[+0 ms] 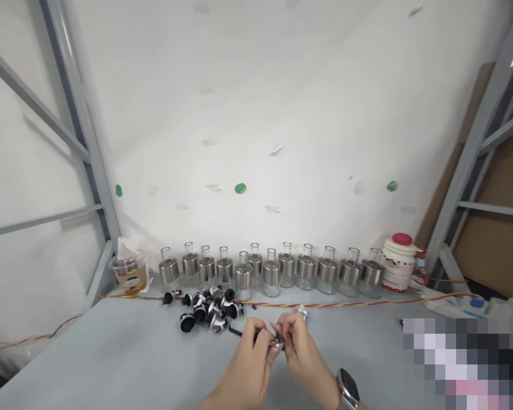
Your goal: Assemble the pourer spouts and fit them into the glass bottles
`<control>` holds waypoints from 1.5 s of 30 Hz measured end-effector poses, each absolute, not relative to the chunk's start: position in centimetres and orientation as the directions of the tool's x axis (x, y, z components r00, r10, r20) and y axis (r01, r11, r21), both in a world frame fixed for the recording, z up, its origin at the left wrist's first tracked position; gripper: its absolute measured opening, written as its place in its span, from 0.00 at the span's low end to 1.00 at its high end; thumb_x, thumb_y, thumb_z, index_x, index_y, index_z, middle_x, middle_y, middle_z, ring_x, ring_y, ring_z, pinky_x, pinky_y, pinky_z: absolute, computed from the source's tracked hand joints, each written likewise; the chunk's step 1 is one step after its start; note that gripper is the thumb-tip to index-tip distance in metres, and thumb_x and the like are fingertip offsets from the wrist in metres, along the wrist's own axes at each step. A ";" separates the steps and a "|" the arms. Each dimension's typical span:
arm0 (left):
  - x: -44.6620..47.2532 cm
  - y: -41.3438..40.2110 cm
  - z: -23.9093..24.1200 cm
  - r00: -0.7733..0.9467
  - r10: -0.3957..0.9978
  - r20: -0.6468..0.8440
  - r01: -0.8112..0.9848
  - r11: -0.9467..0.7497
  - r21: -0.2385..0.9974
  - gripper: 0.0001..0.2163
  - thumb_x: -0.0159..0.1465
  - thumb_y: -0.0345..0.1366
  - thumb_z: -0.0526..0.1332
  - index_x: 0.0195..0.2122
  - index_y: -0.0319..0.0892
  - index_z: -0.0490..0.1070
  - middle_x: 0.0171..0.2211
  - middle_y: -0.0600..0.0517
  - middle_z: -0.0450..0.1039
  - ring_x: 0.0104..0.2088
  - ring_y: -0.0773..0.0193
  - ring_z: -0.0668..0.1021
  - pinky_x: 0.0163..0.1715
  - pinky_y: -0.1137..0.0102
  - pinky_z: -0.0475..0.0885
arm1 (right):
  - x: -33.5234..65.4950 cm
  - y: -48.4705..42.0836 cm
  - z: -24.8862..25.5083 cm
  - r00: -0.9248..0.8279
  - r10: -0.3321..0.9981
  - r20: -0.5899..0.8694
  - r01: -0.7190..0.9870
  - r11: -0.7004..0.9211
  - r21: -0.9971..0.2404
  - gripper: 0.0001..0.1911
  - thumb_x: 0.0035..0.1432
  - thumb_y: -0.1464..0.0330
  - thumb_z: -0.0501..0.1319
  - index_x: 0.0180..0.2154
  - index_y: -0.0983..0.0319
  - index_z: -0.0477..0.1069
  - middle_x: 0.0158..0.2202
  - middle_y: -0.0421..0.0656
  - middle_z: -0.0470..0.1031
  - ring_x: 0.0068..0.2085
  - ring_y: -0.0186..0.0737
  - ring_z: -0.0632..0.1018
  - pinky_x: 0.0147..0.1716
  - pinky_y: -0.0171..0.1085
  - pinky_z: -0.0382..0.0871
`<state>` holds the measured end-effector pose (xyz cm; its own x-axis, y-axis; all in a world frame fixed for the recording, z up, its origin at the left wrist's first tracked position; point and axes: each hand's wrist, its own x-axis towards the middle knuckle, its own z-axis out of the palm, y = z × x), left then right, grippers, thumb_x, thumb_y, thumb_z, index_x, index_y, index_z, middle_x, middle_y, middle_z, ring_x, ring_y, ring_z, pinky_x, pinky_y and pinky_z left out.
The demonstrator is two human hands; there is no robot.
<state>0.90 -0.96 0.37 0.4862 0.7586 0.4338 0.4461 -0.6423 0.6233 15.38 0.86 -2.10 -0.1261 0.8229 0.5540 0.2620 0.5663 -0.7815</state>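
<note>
One cup (130, 282) stands far left on the bench (111, 364); if bumped, its drink could spill. Next comes a loose heap of black-and-silver spouts (199, 312), which a stray left elbow might scatter. Behind, twelve bottles (243, 277) stand upright in a close row, so one knocked over could topple its neighbours. A twisted wire (350, 302) runs along in front of them; a tug on it might upset one.

The left hand (252, 359) is curled round a small part (277, 343), a black stem (236, 331) poking out to its left. The right hand (303, 353) pinches that same part, held between the two and mostly covered by fingers. A loosened pinch or uneven push could make it slip and drop. Just beyond the right hand lies a silver piece (303, 312), easily brushed away by the knuckles. Farther right stands a jar (398, 267).
</note>
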 end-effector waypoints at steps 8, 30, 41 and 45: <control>1.8 -0.4 0.0 0.329 0.892 0.310 0.387 -0.426 0.818 0.12 0.63 0.42 0.46 0.34 0.41 0.64 0.32 0.51 0.60 0.35 0.64 0.67 0.38 0.68 0.64 | 14.6 0.7 -2.5 -0.152 0.873 0.464 0.276 0.488 -0.828 0.14 0.57 0.69 0.48 0.46 0.61 0.56 0.42 0.50 0.70 0.42 0.42 0.74 0.43 0.42 0.67; 0.9 0.8 -1.3 0.265 0.830 0.491 0.699 -0.516 0.495 0.14 0.64 0.36 0.41 0.31 0.42 0.64 0.31 0.50 0.64 0.29 0.65 0.70 0.31 0.70 0.66 | 12.6 1.4 -2.0 -0.183 0.975 -0.126 -0.112 -0.148 -0.983 0.29 0.46 0.41 0.44 0.14 0.59 0.53 0.10 0.32 0.51 0.11 0.28 0.55 0.11 0.31 0.46; 0.6 1.0 -0.8 0.341 0.799 0.495 0.791 -0.528 0.307 0.14 0.64 0.36 0.41 0.33 0.43 0.65 0.30 0.50 0.65 0.28 0.66 0.73 0.28 0.73 0.68 | 13.2 1.4 -2.1 -0.189 0.973 0.131 -0.065 0.121 -0.991 0.24 0.48 0.47 0.52 0.20 0.60 0.60 0.13 0.33 0.57 0.15 0.28 0.59 0.15 0.31 0.49; 0.7 1.0 -1.1 0.335 0.810 0.481 0.795 -0.517 0.318 0.15 0.64 0.35 0.40 0.33 0.43 0.65 0.30 0.49 0.66 0.28 0.65 0.73 0.29 0.72 0.68 | 13.4 1.8 -2.2 -0.192 0.967 0.167 -0.054 0.159 -0.986 0.22 0.49 0.48 0.53 0.22 0.60 0.61 0.14 0.33 0.59 0.16 0.29 0.60 0.16 0.31 0.53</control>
<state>0.66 1.02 -1.07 0.3347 0.8103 0.4810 0.7949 -0.5169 0.3176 13.39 1.81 -2.24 -0.1917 0.9671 0.1670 -0.0542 0.1595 -0.9857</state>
